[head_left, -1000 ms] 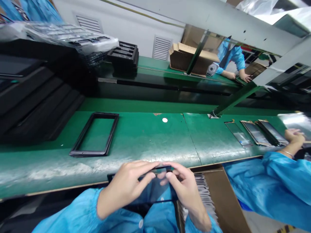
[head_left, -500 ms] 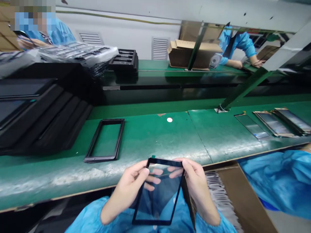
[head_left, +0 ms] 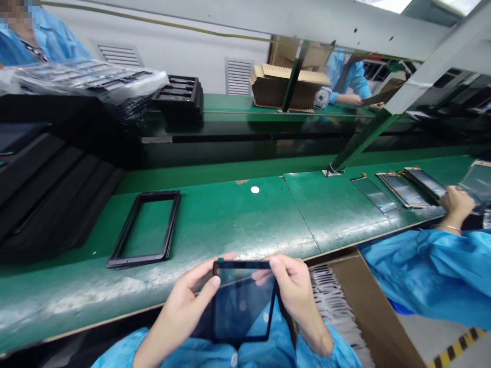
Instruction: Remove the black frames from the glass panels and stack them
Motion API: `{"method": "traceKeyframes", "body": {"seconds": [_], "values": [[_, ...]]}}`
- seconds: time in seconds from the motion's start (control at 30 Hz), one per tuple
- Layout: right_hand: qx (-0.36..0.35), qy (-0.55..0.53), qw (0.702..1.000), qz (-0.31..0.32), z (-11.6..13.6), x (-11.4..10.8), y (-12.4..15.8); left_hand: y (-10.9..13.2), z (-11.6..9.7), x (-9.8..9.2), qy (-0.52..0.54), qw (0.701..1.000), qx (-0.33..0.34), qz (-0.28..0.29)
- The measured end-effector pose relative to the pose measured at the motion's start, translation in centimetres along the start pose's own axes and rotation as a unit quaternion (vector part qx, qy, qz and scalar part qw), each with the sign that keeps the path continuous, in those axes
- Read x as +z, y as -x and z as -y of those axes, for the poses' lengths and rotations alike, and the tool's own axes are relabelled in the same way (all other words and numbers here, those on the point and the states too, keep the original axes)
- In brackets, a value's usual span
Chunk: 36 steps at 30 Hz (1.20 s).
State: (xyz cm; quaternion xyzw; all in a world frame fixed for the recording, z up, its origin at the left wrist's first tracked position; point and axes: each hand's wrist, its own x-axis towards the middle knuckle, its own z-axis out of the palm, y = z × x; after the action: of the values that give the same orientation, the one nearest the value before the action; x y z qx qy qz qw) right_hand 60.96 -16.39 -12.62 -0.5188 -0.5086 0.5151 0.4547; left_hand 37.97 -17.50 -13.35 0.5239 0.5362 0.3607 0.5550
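I hold a thin dark glass panel with a black border (head_left: 241,304) upright over my lap, just in front of the green belt's near edge. My left hand (head_left: 180,306) grips its left edge, thumb on the front. My right hand (head_left: 295,289) pinches the top right corner and right edge. Both hands are closed on the panel. An empty black rectangular frame (head_left: 143,229) lies flat on the green conveyor belt (head_left: 238,220), ahead and to the left of my hands.
Stacked black trays (head_left: 46,184) fill the left. Black trays (head_left: 178,94) and a cardboard stack (head_left: 287,87) sit on the far belt. Several screen panels (head_left: 399,189) lie at the right, by a co-worker's hand (head_left: 456,204). A cardboard box of parts (head_left: 345,312) stands at my right.
The panel was turned from edge-on to facing me, then lowered slightly. My view shifted right; the co-worker's hand is back at the panels on the right.
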Motion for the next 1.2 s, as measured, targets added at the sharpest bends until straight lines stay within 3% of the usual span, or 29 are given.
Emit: {"method": "traceKeyframes", "body": {"seconds": [0.1, 0.17, 0.23, 0.33, 0.43, 0.53, 0.67, 0.77, 0.87, 0.93, 1.0, 1.07, 1.2], "values": [[-0.051, 0.079, 0.994, 0.059, 0.3, 1.1, -0.2, 0.2, 0.1, 0.2, -0.136, 0.988, 0.061, 0.044], [-0.089, 0.094, 0.989, 0.068, 0.5, 1.6, -0.4, 0.3, 0.3, 0.6, -0.150, 0.984, 0.040, 0.089], [-0.129, 0.108, 0.986, 0.023, 0.5, 1.3, -0.6, 0.3, 0.4, 0.9, -0.100, 0.991, -0.003, 0.085], [-0.152, 0.137, 0.971, -0.125, -0.5, -1.2, -0.6, 0.4, 0.5, 0.7, 0.027, 0.998, -0.051, 0.024], [-0.109, 0.114, 0.968, -0.193, -2.6, -4.4, -0.4, 0.5, 0.3, -0.2, 0.113, 0.992, -0.053, -0.022], [-0.041, 0.052, 0.975, -0.212, -4.1, -5.6, 0.3, 0.4, 0.1, -0.9, 0.152, 0.986, -0.043, -0.051], [0.049, -0.073, 0.987, -0.135, -3.8, -3.9, 1.4, 0.2, 0.5, -1.1, 0.159, 0.984, -0.045, -0.071], [0.074, -0.095, 0.983, -0.142, -2.7, -2.3, 1.7, 0.2, 0.8, -1.2, 0.122, 0.990, -0.041, -0.061], [0.081, -0.087, 0.980, -0.162, -1.8, -1.5, 1.6, 0.1, 0.0, -1.4, -0.031, 0.990, 0.068, -0.124], [0.079, -0.079, 0.982, -0.150, -1.5, -1.2, 1.5, -0.2, -1.0, -1.5, -0.199, 0.952, 0.186, -0.139], [0.078, -0.077, 0.985, -0.133, -1.4, -0.9, 1.6, -0.9, -2.1, -1.5, -0.331, 0.898, 0.274, -0.088], [0.079, -0.081, 0.985, -0.133, -1.2, -0.5, 1.8, -1.7, -3.0, -1.4, -0.382, 0.867, 0.321, -0.022], [0.083, -0.095, 0.978, -0.168, -0.7, 0.3, 2.3, -2.4, -3.6, -1.0, -0.377, 0.862, 0.339, 0.013]]}}
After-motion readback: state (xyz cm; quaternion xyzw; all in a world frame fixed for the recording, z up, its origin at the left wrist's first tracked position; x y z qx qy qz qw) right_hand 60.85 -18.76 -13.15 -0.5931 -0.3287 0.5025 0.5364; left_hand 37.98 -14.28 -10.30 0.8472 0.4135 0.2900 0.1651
